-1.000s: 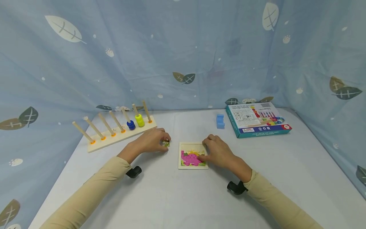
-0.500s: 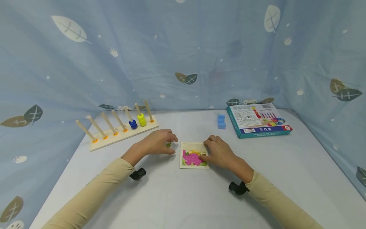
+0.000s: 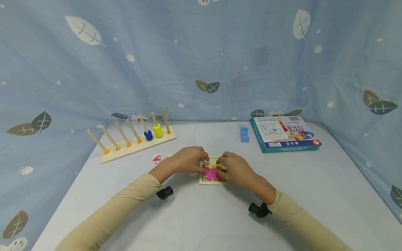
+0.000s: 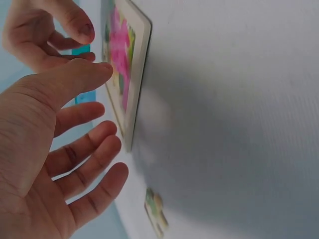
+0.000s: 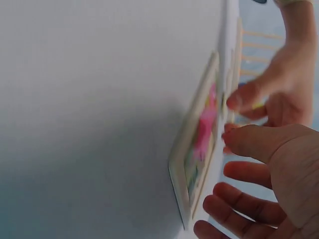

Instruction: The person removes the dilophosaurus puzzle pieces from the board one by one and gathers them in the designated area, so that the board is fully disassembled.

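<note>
A square puzzle board (image 3: 211,175) with a pale wooden frame and a pink dinosaur picture lies flat on the white table. My left hand (image 3: 190,161) is over its left side, fingers loosely bent and apart, nothing between them in the left wrist view. From the right, my right hand (image 3: 237,169) reaches over the board, thumb above the picture and fingers toward the far edge. In the right wrist view its fingers (image 5: 234,204) are spread beside the frame. A small puzzle piece (image 4: 155,211) lies on the table near the left hand; another piece, pink and white (image 3: 157,158), lies further left.
A wooden peg rack (image 3: 138,146) with blue and yellow beads stands at the back left. A light blue block (image 3: 244,134) and a teal-edged toy box (image 3: 284,134) lie at the back right. A patterned curtain (image 3: 176,62) hangs behind the table.
My left hand has moved right, from around a small green puzzle piece to over the board. The pink and white piece has come into view behind it. My right hand has shifted slightly left over the board.
</note>
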`<move>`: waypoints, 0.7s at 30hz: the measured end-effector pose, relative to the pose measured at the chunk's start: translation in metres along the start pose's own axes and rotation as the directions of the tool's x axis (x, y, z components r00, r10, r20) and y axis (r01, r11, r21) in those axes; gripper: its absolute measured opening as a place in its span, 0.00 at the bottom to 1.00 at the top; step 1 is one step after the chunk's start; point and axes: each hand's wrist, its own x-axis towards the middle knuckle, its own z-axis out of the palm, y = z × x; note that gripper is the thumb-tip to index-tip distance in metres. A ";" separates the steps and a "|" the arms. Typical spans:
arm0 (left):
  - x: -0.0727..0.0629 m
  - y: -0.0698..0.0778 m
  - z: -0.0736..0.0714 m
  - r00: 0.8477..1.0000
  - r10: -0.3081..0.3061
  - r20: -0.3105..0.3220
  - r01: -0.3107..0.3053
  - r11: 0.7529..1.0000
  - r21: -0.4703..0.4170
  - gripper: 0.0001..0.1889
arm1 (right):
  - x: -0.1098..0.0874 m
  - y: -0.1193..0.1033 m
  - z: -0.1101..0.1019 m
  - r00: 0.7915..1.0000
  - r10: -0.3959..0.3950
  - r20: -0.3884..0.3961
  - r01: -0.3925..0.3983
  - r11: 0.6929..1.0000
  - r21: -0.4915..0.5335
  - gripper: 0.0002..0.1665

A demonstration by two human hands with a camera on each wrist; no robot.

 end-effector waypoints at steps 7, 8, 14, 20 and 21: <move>0.008 0.008 0.006 0.999 -0.016 0.032 0.015 1.000 0.024 0.17 | 0.000 -0.007 0.010 0.998 -0.065 -0.009 0.065 0.998 -0.002 0.10; 0.008 0.008 0.006 0.999 -0.020 0.037 0.019 0.999 0.031 0.17 | 0.000 -0.007 0.011 0.998 -0.062 -0.010 0.062 0.998 -0.004 0.10; 0.011 0.009 0.005 0.998 -0.023 0.050 0.021 0.998 0.056 0.17 | 0.003 -0.009 0.015 0.998 -0.050 -0.030 0.049 0.999 -0.018 0.12; 0.012 0.011 0.004 0.998 -0.022 0.067 0.020 0.999 0.029 0.17 | 0.003 -0.011 0.020 0.998 -0.032 -0.050 0.028 0.997 -0.078 0.15; 0.012 0.011 0.004 0.997 -0.023 0.068 0.021 0.999 0.025 0.17 | 0.003 -0.011 0.020 0.998 -0.026 -0.050 0.022 0.996 -0.082 0.15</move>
